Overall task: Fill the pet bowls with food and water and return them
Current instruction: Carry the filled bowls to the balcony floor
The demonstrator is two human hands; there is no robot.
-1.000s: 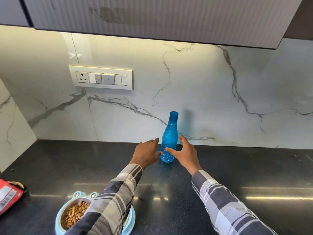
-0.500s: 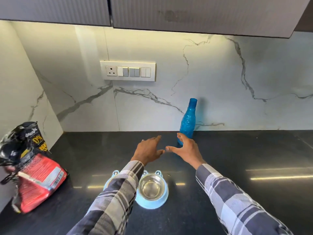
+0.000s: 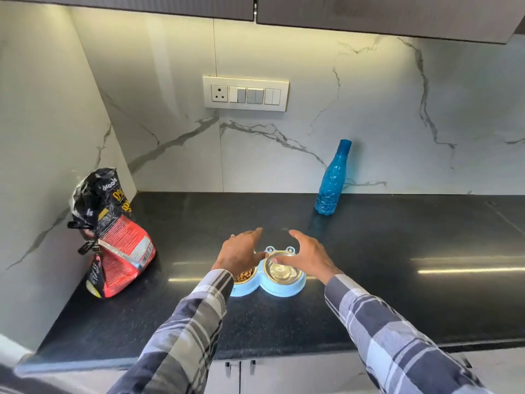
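The double pet bowl point(image 3: 268, 282) was set on the black counter point(image 3: 397, 280), and everything else is placed relative to it. Both arms, in plaid sleeves point(image 3: 397, 336), were stretched forward over it. The left hand point(image 3: 238, 254) was held palm down above the left cup, where brown kibble point(image 3: 244, 275) could be seen; its fingers were spread and closed on nothing. The right hand point(image 3: 306, 257) was held over the steel right cup, fingers apart and empty. The blue bottle point(image 3: 332, 180) stood upright beyond the bowl to the right, well apart. The red food bag point(image 3: 113, 240) was seen far to its left.
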